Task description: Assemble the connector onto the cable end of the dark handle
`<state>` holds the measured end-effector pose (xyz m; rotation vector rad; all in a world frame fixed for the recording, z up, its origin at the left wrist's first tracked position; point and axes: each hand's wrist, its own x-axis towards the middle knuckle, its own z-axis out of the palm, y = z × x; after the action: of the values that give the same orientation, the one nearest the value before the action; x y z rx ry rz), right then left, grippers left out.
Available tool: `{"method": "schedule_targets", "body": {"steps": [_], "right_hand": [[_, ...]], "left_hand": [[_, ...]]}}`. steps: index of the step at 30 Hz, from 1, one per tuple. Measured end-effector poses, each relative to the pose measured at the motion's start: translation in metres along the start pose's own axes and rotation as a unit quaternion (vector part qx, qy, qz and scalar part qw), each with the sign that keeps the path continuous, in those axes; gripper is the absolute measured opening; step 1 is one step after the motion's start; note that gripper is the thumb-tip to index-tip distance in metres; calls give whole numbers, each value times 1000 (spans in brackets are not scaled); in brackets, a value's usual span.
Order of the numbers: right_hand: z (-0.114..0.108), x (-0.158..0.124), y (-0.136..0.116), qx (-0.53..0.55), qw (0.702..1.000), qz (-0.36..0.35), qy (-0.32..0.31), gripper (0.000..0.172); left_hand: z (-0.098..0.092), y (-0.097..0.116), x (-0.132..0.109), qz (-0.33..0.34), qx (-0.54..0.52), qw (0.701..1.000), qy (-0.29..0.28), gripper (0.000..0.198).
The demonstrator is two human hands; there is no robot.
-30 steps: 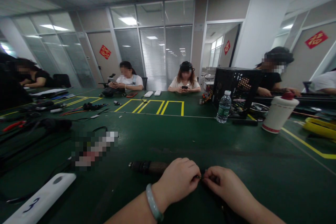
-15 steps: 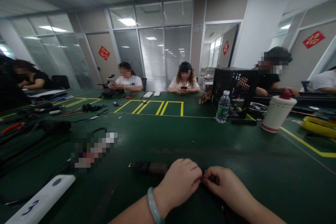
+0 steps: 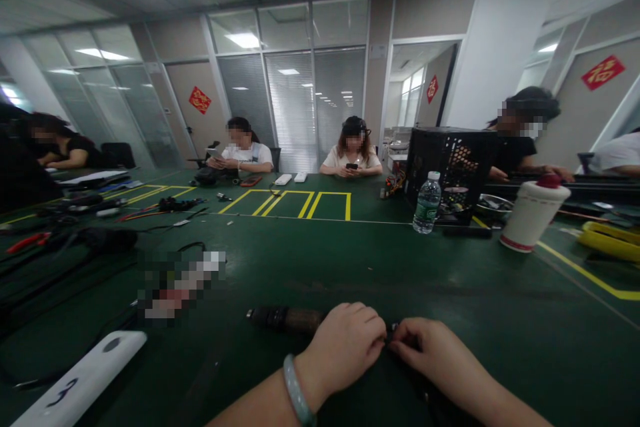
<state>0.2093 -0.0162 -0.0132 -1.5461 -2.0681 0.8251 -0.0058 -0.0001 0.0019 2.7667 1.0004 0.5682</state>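
The left hand (image 3: 341, 345) is curling its fingers inward and, with the right hand (image 3: 434, 355), is pinching a small dark item (image 3: 395, 328), too small to identify, apparently steadying it fingertip to fingertip just beyond the dark cylindrical part (image 3: 283, 319) lying on the green work mat (image 3: 320, 267).

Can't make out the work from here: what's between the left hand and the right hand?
The head view shows a small dark piece with a metal glint between the left hand and the right hand; it is too small to name.
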Motion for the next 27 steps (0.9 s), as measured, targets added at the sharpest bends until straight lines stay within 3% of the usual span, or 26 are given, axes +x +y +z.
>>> {"method": "schedule_targets", "body": {"steps": [16, 27], "right_hand": [[7, 4, -3, 61, 998, -20, 21, 11], [10, 5, 2, 64, 997, -24, 22, 10]], "left_hand": [[-11, -12, 5, 41, 10, 999, -23, 13], [-4, 2, -2, -52, -1, 999, 5, 13]]}}
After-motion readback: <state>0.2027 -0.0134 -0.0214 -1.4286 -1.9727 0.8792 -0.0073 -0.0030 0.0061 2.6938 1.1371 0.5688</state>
